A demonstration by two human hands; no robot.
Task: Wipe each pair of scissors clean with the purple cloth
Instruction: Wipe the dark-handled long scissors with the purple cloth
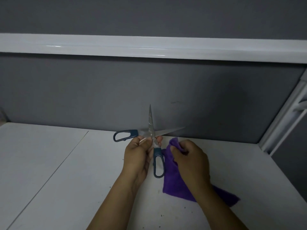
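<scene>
- the scissors point(150, 123) are held up over the white surface point(58, 180), toward its far edge. they are spread wide into a cross: one blade points up and the other points right. one dark blue handle loop sticks out left and the other hangs toward the near side.
- the left hand point(138, 155) pinches them at the pivot, thumb and fingers clamped where the blades meet the handles.
- the right hand point(189, 158) is just beside it on the right, fingers curled round a bunched part of the purple cloth point(171, 181). the rest of the cloth drapes down onto the surface under the wrist.
- the cloth does not appear to touch either blade; it passes behind the near handle loop.
- the scissors look stiff and light enough for a one-hand pinch. the metal blades are likely slick, with sharp edges and tips.
- the safest hold is probably the handles or the pivot, wiping from the blunt back of each blade out toward the tip.
- the cloth is soft and floppy, so it should fold over a blade easily.
- the pivot is covered by the left fingers.
- the blades are blurred and speckled in dim light, so i cannot tell dirt from glare.
- no other pair of scissors is in view.
</scene>
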